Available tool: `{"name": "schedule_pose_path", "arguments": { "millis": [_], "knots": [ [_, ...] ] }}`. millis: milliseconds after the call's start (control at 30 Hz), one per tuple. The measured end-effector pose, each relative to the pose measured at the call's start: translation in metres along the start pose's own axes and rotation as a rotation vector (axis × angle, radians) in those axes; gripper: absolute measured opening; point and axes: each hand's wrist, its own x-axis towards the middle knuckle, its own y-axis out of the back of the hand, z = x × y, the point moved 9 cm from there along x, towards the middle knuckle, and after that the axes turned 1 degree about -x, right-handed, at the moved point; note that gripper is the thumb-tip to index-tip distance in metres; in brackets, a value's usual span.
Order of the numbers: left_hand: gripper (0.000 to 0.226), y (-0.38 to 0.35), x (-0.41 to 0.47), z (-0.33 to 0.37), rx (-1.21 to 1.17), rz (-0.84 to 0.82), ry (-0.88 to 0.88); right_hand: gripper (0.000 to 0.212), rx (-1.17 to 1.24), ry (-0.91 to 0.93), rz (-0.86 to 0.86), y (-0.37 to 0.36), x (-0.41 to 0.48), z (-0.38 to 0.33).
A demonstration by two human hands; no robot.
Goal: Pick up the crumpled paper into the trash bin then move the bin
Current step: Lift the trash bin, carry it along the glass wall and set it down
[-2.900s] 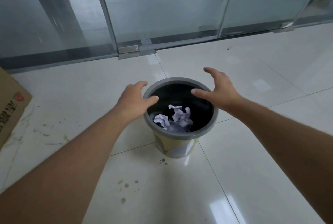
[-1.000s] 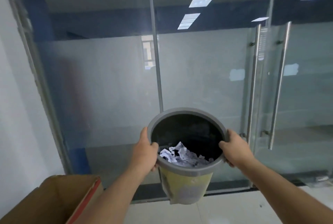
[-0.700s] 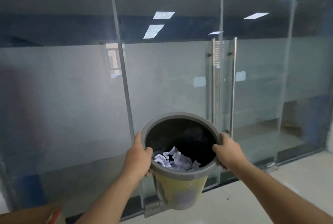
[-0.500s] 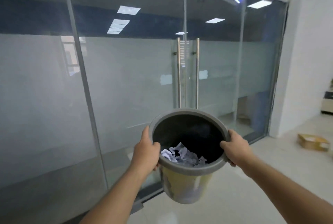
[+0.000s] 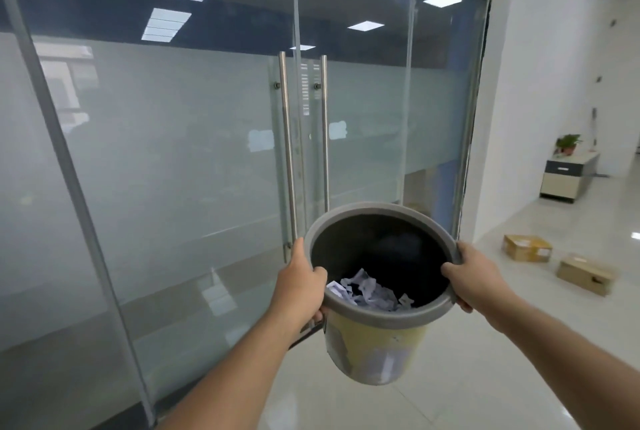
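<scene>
We've got the bin [image 5: 377, 343] up off the floor, in front of the glass doors [image 5: 304, 152]. Left hand [image 5: 299, 286] and right hand [image 5: 472, 279] clenched on its rim, paper [image 5: 369, 292] inside.

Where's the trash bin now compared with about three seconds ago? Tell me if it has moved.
Yes. The trash bin has gone up: it stood on the floor tiles, now both hands hold it in the air.

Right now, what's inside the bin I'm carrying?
Crumpled paper lies at the bottom of the trash bin, against its black liner. Anything beneath the paper is covered. The left hand and right hand grip the rim.
</scene>
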Motion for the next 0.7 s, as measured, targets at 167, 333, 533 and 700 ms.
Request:
{"name": "schedule_pose_path", "arguments": {
  "millis": [167, 333, 533, 700],
  "knots": [
    [0.063, -0.026, 0.029, 0.015, 0.038, 0.018, -0.001, 0.026, 0.063, 0.003, -0.059, -0.001, 0.042, 0.017],
    [0.064, -0.052, 0.065, 0.021, 0.062, 0.009, 0.012, 0.024, 0.098, -0.02, -0.085, -0.006, 0.085, 0.034],
    [0.059, -0.089, 0.138, 0.025, 0.059, -0.015, -0.002, 0.022, 0.069, -0.06, -0.074, -0.02, 0.153, 0.05],
    [0.063, -0.111, 0.213, 0.022, 0.026, -0.047, -0.008, 0.021, 0.037, -0.08, -0.037, -0.034, 0.216, 0.047]
  ]
}}
